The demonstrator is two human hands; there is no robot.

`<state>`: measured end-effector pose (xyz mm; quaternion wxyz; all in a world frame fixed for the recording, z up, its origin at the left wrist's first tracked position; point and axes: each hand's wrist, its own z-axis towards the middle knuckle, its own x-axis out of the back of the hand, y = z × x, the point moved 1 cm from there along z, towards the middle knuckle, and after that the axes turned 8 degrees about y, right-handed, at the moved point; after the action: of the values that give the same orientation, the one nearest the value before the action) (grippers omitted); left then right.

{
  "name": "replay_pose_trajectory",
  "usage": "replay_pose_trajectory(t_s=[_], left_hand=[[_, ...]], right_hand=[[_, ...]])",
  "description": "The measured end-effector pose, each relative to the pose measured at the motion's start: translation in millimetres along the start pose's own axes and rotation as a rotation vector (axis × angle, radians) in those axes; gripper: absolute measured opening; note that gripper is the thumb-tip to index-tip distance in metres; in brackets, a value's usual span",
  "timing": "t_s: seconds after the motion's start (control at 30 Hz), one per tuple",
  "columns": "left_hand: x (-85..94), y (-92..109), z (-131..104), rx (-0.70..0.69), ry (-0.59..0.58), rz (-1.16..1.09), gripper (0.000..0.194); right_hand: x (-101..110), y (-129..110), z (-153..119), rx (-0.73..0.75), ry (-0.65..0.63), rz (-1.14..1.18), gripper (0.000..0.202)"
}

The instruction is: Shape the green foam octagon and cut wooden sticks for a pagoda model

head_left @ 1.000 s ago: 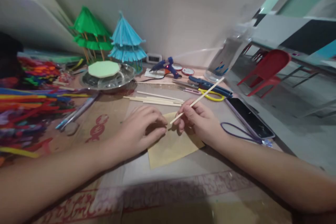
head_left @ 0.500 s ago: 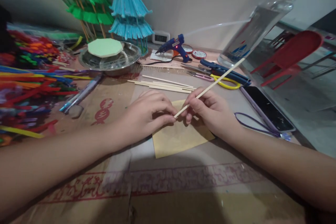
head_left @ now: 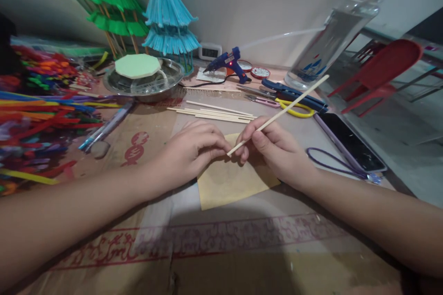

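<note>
My right hand (head_left: 273, 145) grips a thin pale wooden stick (head_left: 294, 101) between thumb and fingers. The stick slants up to the right, its low end over a yellow square of paper (head_left: 224, 189). At that low end, the curled fingertips of my left hand (head_left: 197, 150) are closed against the tip; my left thumb is partly hidden. Several similar loose sticks (head_left: 214, 114) lie just beyond my hands.
Behind stand a hot glue gun (head_left: 226, 62), a metal bowl (head_left: 145, 90), and green (head_left: 114, 4) and blue (head_left: 171, 18) tiered paper models. Colourful craft strips (head_left: 38, 124) fill the left. Scissors (head_left: 294, 108), a phone (head_left: 349, 140) and a clear bottle (head_left: 318, 50) lie right.
The view has shifted slightly. My left thumb has drawn back from the stick's tip and shows less. My right hand keeps its hold on the stick.
</note>
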<state>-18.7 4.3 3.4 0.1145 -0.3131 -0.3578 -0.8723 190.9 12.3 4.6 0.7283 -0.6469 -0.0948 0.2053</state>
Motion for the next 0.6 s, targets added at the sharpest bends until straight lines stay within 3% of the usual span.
replay_pose_trajectory(t_s=[0.2,0.33,0.5,0.6], left_hand=[[2.4,5.2,1.6,0.091,0.001,-0.069,0.011],[4.0,10.9,2.9,0.199,0.023,-0.155,0.012],[2.7,12.1,3.5,0.414,0.046,-0.348,0.015],[1.6,10.5,3.0,0.459,0.052,-0.418,0.017]], right_hand=[[6.0,4.1,10.4,-0.192,-0.058,0.146,0.030],[9.9,5.2,18.7,-0.326,-0.023,0.245,0.029],[8.9,3.9,21.7,-0.349,0.005,0.257,0.028],[8.2,2.6,20.6,-0.344,0.025,0.241,0.029]])
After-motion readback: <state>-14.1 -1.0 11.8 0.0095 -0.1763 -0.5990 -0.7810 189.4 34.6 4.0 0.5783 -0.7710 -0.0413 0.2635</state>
